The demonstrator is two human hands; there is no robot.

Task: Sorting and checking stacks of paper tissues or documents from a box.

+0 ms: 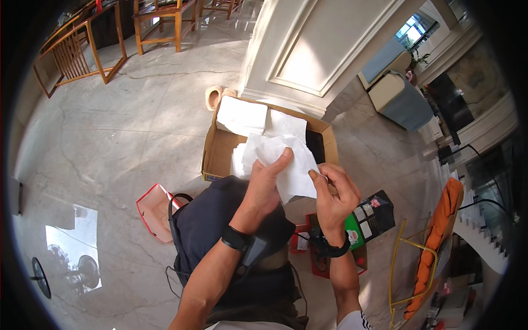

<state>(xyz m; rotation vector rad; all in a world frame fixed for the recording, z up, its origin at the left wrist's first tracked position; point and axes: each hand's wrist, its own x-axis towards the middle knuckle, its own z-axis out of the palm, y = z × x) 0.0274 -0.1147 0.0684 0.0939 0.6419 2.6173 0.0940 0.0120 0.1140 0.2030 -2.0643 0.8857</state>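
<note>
Several thin white paper sheets (295, 169), likely napkins or tissues, are gripped in my left hand (266, 181), its thumb on top. My right hand (336, 187) pinches their right edge between thumb and fingers. Beyond and partly beneath them stands an open cardboard box (220, 150). In it a thick white stack (241, 115) lies at the far left and looser white sheets (286, 123) lie beside it. Another white stack (238, 161) is nearer me, partly hidden by the held sheets. A black object (315, 145) rests at the box's right side.
A red-edged open box (154, 212) stands on the floor at left. Right of my legs are a red box (359, 260) and a black-and-green package (373, 216). Slippers (213, 97) and a panelled pillar (309, 57) are beyond the cardboard box. An orange-cushioned chair (433, 247) stands at right.
</note>
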